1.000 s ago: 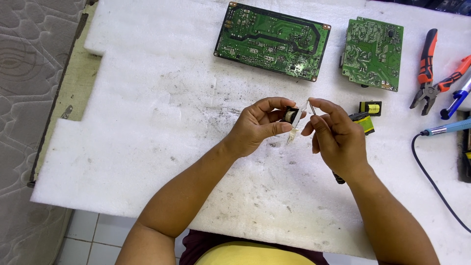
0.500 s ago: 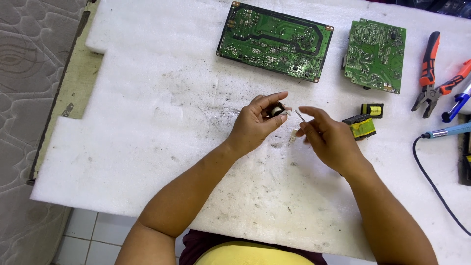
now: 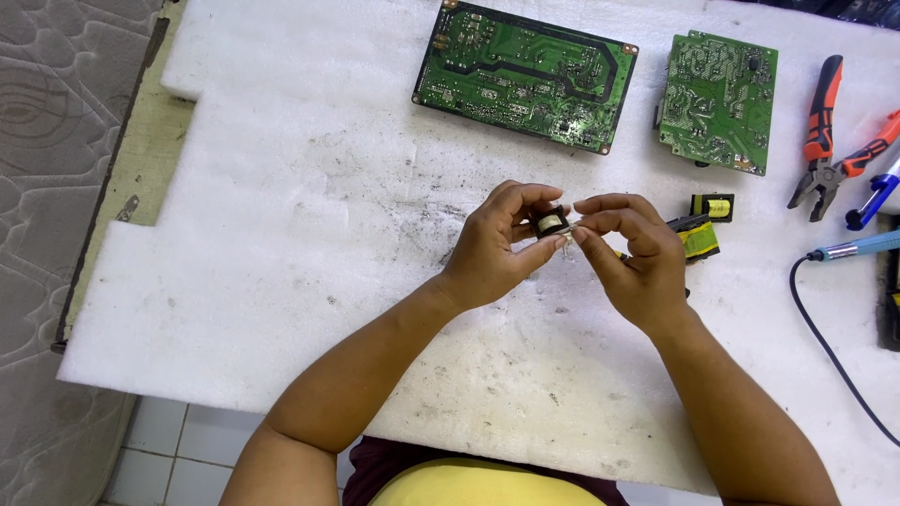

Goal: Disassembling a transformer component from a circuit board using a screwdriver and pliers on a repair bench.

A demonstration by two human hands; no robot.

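Observation:
My left hand (image 3: 502,245) pinches a small black transformer-like part (image 3: 549,222) between thumb and fingers, above the white foam sheet (image 3: 300,234). My right hand (image 3: 633,258) is closed right beside it, its fingertips gripping a thin pale strip or lead at the part's right side. A dark tool handle shows under my right palm; I cannot tell whether the hand holds it. Just right of my right hand lie two small yellow-taped transformers (image 3: 698,239) (image 3: 712,205).
Two green circuit boards lie at the back: a long one (image 3: 525,75) and a squarer one (image 3: 719,100). Orange-handled pliers (image 3: 821,136), a blue-handled tool (image 3: 877,192) and a soldering iron with its dark cord (image 3: 848,249) sit at the right. A grey mattress edge (image 3: 47,187) borders the left.
Both hands have dropped a little toward me and drawn together. The black part has turned in my left fingers, and my right fingertips now pinch at its side.

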